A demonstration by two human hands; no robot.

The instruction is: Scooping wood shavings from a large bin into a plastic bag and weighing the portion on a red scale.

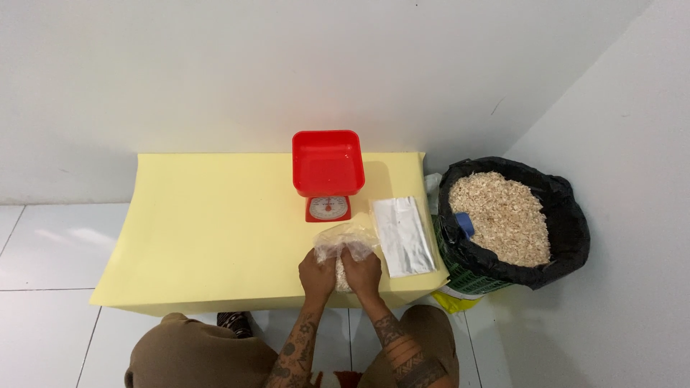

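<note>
- The person's left hand (317,273) and right hand (363,271) are resting side by side at the near edge of the desk (208,230), both clenched on a clear plastic bag (345,244) holding pale, grainy filling.
- The fingers of both hands are wrapping the lower part of the bag — its loose, crumpled top is rising just beyond the fingertips, tilted slightly to the right.
- Just to the right of the right hand's fingers, a flat stack of silvery-white bags (404,236) is lying on the desk, close to the clear bag.
- Straight beyond the fingers, a red kitchen scale (328,179) with a square red tray and a round dial is standing on the yellow surface, near the bag's top but apart from it.
- Well to the right of the hands, off the desk, a green basket lined with a black bag (568,223) is sitting — it is holding a heap of pale shavings (503,215), with a blue scoop (465,224) poking out at its left edge.
</note>
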